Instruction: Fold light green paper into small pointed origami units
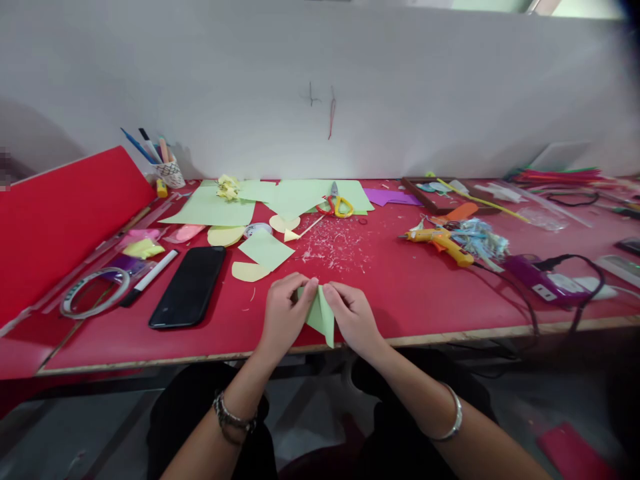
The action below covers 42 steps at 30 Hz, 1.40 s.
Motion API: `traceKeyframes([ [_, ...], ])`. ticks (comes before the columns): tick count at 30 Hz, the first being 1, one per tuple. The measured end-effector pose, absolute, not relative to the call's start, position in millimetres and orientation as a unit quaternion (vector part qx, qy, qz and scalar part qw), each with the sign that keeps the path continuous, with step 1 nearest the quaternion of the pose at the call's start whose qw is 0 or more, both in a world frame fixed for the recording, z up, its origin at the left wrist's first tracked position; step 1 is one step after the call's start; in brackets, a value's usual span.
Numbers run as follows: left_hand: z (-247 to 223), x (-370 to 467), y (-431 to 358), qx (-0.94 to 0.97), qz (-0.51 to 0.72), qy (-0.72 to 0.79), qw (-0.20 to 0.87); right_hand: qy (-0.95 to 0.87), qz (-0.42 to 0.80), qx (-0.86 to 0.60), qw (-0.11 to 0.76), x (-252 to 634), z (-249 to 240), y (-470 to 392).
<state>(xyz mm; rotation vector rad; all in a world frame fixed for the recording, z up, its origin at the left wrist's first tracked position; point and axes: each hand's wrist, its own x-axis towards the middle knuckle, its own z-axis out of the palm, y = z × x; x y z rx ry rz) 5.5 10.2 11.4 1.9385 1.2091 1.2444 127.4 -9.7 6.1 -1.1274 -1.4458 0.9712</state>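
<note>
Between my two hands, over the front edge of the red table, is a folded piece of light green paper. My left hand pinches its left side between thumb and fingers. On the other side my right hand grips the paper the same way, thumb towards me. A crease runs down the middle, and one corner points downward. Just beyond my hands lie a loose green paper square and a pale cut paper piece.
A black phone, a marker and a tape roll lie left. Scissors rest on green sheets at the back. A yellow glue gun and a purple power strip with cables are right.
</note>
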Motion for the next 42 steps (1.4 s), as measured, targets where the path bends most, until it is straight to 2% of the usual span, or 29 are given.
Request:
traceKeyframes([
  [20,16,-3,10,0.649,0.478,0.514,0.295,-0.557,0.436,-0.498,0.502,127,0,-5],
  [24,17,-9,16,0.611,0.491,0.476,0.398,-0.523,0.444,-0.502,0.527,129,-3,-3],
  [28,13,-12,22,0.472,0.520,0.452,0.550,-0.445,0.463,-0.481,0.597,131,-11,0],
  [30,9,-10,21,0.440,0.529,0.435,0.581,-0.410,0.472,-0.473,0.621,131,-14,2],
  [35,5,2,13,0.574,0.471,0.406,0.532,-0.421,0.475,-0.487,0.600,132,-13,2],
  [42,8,7,7,0.640,0.447,0.494,0.384,-0.489,0.469,-0.480,0.558,129,-5,-3],
])
